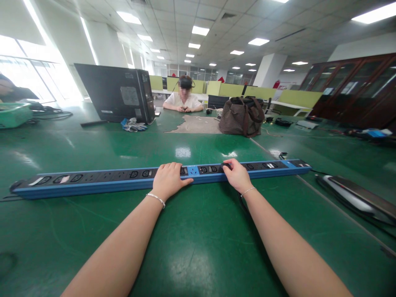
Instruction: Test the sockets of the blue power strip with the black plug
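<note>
A long blue and black power strip [108, 177] lies across the green table, its sockets facing up. My left hand [168, 179] grips it near the middle, fingers over the top and thumb along the blue front side. Just right of the middle, my right hand [237, 176] pinches a black plug [226, 166] at the strip's sockets; whether it is fully seated cannot be made out. A black cord [243, 203] hangs beneath that hand, partly hidden by my wrist. Between my hands, a blue socket section [193, 170] shows.
Beyond the strip stand a black computer case [116, 93], gloves [133, 125] and a brown bag [241, 117]. A person [183, 99] sits across the table. A silver and black device [355, 196] with a cable lies right; a green basket [14, 115] sits left.
</note>
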Tool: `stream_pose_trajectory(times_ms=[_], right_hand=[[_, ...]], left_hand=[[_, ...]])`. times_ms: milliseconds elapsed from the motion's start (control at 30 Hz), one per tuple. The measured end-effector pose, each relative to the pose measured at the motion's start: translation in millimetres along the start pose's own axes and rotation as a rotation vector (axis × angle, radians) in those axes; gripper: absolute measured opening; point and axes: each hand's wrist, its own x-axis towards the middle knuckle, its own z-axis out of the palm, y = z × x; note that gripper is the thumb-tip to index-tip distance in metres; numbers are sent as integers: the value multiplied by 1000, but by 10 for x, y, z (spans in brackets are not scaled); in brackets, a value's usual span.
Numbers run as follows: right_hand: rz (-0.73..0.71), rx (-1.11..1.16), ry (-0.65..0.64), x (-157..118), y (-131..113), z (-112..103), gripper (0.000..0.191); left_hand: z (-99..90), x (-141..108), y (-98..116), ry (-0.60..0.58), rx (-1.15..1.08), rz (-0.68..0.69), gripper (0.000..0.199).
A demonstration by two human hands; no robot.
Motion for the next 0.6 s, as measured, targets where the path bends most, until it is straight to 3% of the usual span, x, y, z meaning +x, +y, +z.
stream_pose_trajectory(times_ms=[100,167,233,600], right_hand=[[11,116,136,72,-27,-288,42],[13,219,327,117,3,-490,42],[25,254,404,141,69,-619,40],[115,173,293,204,221,-528,39]], left_hand=[[-3,-4,11,0,7,-11,65],[-6,-8,17,-3,10,-14,65],[-8,-11,19,-4,10,-16,65],[4,-7,4,14,42,6,65]])
